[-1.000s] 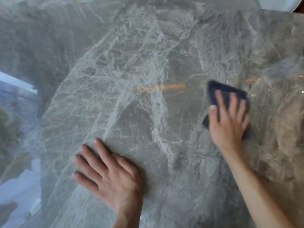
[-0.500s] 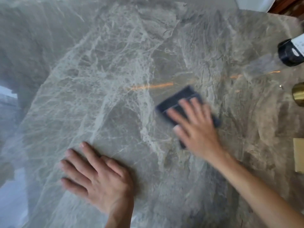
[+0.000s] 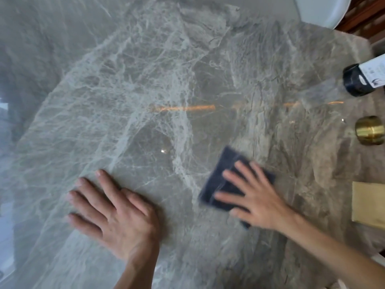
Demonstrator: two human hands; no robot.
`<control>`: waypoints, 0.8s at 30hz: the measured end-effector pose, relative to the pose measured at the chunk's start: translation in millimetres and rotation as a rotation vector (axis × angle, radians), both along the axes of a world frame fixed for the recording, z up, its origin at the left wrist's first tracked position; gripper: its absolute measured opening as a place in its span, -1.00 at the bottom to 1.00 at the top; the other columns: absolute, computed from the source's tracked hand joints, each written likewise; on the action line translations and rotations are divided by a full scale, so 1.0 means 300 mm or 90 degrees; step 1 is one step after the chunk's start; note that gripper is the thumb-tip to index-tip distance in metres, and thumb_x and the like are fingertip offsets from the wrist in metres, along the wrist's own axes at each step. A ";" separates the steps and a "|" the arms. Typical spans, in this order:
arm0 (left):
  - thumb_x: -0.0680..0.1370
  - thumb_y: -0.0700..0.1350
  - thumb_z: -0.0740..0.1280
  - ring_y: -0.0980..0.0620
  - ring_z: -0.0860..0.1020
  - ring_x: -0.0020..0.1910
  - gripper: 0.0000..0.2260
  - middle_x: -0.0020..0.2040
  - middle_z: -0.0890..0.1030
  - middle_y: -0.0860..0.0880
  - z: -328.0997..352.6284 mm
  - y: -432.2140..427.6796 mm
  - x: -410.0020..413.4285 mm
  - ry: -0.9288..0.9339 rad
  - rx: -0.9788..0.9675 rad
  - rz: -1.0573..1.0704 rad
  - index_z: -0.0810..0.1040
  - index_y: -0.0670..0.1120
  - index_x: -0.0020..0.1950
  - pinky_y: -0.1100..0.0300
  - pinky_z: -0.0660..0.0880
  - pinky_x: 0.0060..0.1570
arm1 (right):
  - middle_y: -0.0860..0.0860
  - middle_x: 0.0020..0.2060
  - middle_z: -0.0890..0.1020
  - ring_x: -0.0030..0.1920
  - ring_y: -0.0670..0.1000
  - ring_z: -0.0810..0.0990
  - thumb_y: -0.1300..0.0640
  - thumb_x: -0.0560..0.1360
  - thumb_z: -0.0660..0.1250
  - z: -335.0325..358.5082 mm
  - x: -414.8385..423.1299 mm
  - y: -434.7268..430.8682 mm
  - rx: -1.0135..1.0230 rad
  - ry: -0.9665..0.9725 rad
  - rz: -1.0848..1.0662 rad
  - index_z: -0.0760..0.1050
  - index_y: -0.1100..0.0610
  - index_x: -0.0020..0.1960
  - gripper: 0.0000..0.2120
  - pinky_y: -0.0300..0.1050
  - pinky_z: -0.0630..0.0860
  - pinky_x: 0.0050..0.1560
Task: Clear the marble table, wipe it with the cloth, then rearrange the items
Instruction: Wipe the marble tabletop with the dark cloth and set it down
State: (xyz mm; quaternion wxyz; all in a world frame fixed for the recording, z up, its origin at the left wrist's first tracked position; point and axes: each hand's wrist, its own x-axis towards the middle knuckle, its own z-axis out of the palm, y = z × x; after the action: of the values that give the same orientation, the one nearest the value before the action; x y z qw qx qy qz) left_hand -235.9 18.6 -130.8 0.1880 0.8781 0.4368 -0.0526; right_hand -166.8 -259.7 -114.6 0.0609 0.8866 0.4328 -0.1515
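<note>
Fingers [image 3: 235, 180] of the right hand [image 3: 258, 203] are spread flat on the dark cloth [image 3: 226, 163], lower right of centre, pressing it to the desk [image 3: 166, 80] so the whole pad wipes, I'd say. Lower left, the left hand [image 3: 118, 217] lies open, fingers splayed on bare marble, likely as a brace. At the right edge a bottle [image 3: 358, 82], brass pot [image 3: 369, 130] and pale card [image 3: 368, 203] sit bunched, seemingly parked clear of the wiping.

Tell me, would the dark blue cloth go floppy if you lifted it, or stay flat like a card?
Probably floppy: the cloth looks thin, soft and folded, lying flat under the right hand. It is likely light too, since flat fingers alone press on it. It should slide easily, because the marble table looks smooth and glossy.
</note>
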 end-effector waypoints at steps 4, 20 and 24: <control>0.58 -0.03 -0.01 -0.17 -0.11 0.58 -0.44 0.60 -0.07 -0.12 0.002 0.001 0.010 0.012 -0.001 0.003 -0.07 0.01 0.58 -0.26 -0.12 0.50 | 0.03 0.56 0.10 0.56 0.17 -0.01 -0.25 0.60 -0.14 -0.021 0.296 -0.075 0.015 -0.089 -0.406 -0.04 -0.30 0.51 -0.52 0.37 0.08 0.44; 0.56 0.01 -0.02 -0.13 -0.07 0.58 -0.47 0.60 0.02 -0.10 -0.005 -0.001 0.016 -0.028 0.044 0.033 0.05 0.07 0.55 -0.23 -0.09 0.51 | 0.02 0.55 0.15 0.56 0.23 0.00 -0.26 0.58 -0.03 -0.027 0.349 -0.113 0.025 -0.028 0.100 0.06 -0.34 0.48 -0.53 0.50 0.06 0.37; 0.55 0.03 -0.05 -0.12 -0.07 0.58 -0.47 0.59 0.04 -0.09 -0.001 -0.007 0.027 -0.040 0.053 0.040 0.07 0.07 0.55 -0.20 -0.11 0.52 | -0.04 0.58 0.05 0.57 0.14 -0.06 -0.29 0.57 -0.10 -0.042 0.704 0.030 0.086 -0.104 -0.339 -0.04 -0.37 0.49 -0.51 0.39 0.01 0.44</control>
State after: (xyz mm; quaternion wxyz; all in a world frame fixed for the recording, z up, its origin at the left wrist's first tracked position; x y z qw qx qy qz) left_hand -227.8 16.5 -131.2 0.1666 0.8724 0.4595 -0.0006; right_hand 44.3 -250.8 -127.3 -0.0055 0.9803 0.1874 -0.0613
